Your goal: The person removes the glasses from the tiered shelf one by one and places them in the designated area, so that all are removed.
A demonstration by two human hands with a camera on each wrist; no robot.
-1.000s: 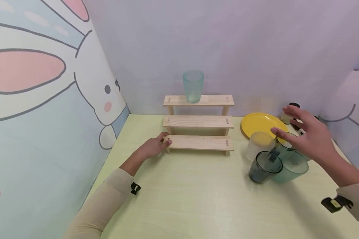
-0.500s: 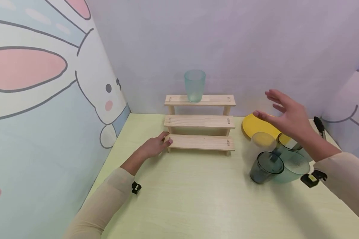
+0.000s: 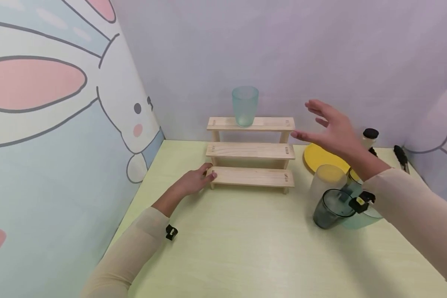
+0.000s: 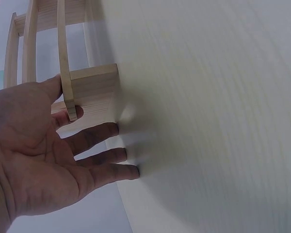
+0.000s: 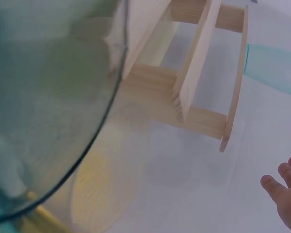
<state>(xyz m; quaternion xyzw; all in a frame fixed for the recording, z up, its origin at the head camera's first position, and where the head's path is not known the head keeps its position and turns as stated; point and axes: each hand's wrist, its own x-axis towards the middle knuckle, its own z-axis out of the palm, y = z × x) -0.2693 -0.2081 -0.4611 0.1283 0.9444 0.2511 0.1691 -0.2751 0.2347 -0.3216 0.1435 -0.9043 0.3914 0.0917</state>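
A three-tier wooden stand (image 3: 251, 177) stands at the back of the table. On its top board sits a frosted pale-green glass (image 3: 245, 106), upright. My left hand (image 3: 191, 182) pinches the left end of the lowest board between thumb and index finger; in the left wrist view its other fingers (image 4: 99, 138) stretch down to the table. My right hand (image 3: 331, 130) is in the air to the right of the stand, fingers and thumb spread apart with nothing between them. The right wrist view shows its fingertips (image 5: 276, 187) away from the stand.
Below my right forearm stand a dark grey glass (image 3: 325, 217), a frosted clear glass (image 3: 320, 188) and a greenish glass (image 3: 361, 222), close together. Behind them lie a yellow plate (image 3: 314, 157), a black-lidded jar (image 3: 370, 133) and a black-handled utensil (image 3: 400, 155). Walls border the table.
My right hand has moved left and up, from over the glasses to beside the stand, staying spread. The left hand keeps its hold on the lowest board.
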